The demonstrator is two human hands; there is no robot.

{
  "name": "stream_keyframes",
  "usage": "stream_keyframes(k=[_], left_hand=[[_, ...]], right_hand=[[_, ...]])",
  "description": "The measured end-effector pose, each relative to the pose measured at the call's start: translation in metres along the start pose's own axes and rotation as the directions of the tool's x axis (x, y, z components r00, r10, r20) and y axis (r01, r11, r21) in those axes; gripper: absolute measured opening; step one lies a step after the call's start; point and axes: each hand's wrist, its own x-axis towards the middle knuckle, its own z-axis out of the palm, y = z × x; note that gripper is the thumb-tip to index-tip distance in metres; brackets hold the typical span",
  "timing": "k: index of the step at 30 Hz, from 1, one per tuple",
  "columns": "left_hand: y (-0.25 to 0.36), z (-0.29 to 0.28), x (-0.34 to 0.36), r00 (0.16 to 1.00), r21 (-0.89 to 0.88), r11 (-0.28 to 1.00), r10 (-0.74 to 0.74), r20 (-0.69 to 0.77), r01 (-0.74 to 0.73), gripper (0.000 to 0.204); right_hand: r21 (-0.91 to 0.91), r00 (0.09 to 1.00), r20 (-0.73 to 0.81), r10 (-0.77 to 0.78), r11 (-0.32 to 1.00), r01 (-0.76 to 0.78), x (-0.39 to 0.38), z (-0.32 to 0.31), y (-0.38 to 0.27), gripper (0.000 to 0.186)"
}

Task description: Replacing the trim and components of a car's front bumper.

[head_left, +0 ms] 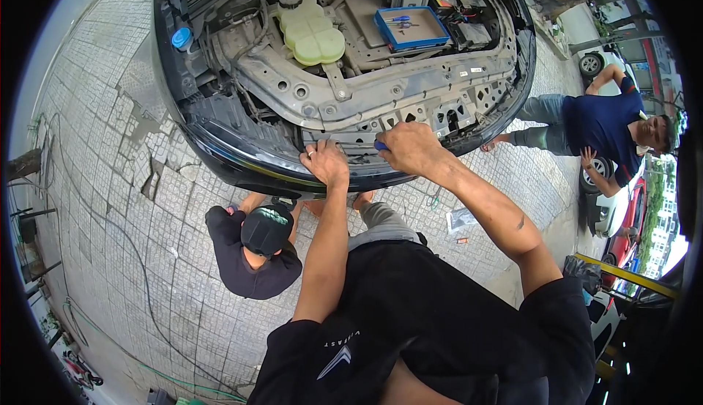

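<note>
Both my arms reach forward to the front edge of an open car engine bay. My left hand point(327, 163) lies at the black front bumper point(256, 168), its fingers bent over the upper edge and a ring on one finger. What its fingertips press or pinch is hidden. Just to the right, my right hand point(414, 147) is closed around a blue-handled screwdriver point(380, 145); only a bit of the handle shows beside the fingers. Beyond both hands runs the dusty grey front panel point(373, 97), with several holes in it.
A blue tray point(444, 41) holding a screwdriver point(399, 19) rests in the engine bay, right of a yellowish coolant tank point(311, 35). One person in a black cap point(267, 231) crouches left of me by the bumper. Another in a navy shirt point(605, 121) stands at the right.
</note>
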Motion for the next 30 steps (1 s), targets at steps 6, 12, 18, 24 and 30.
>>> stream_keyframes(k=[6,12,18,24,30], left_hand=[[0.000,-0.002,-0.001,1.000,0.006,1.000,-0.010,0.023,0.010,0.014],[0.001,0.001,-0.001,1.000,-0.008,1.000,0.009,0.023,-0.009,0.014],[-0.001,0.019,-0.003,0.998,-0.033,0.997,0.066,-0.024,-0.067,0.025],[-0.007,0.019,-0.008,0.993,-0.132,0.990,0.044,-0.110,-0.059,0.035],[0.003,0.011,-0.003,0.995,-0.053,0.995,0.083,-0.059,-0.086,0.028]], right_hand=[[-0.081,0.996,-0.020,-0.083,0.993,0.081,0.005,0.000,-0.001,0.018],[-0.323,0.943,-0.011,-0.334,0.893,0.313,0.016,0.004,0.000,0.022],[-0.498,0.924,0.030,-0.381,0.796,0.344,0.032,-0.012,-0.053,0.024],[-0.277,0.909,0.051,-0.414,0.869,0.411,0.067,-0.023,-0.059,0.017],[0.101,0.971,-0.201,-0.126,0.984,0.148,0.073,-0.024,-0.046,0.024]])
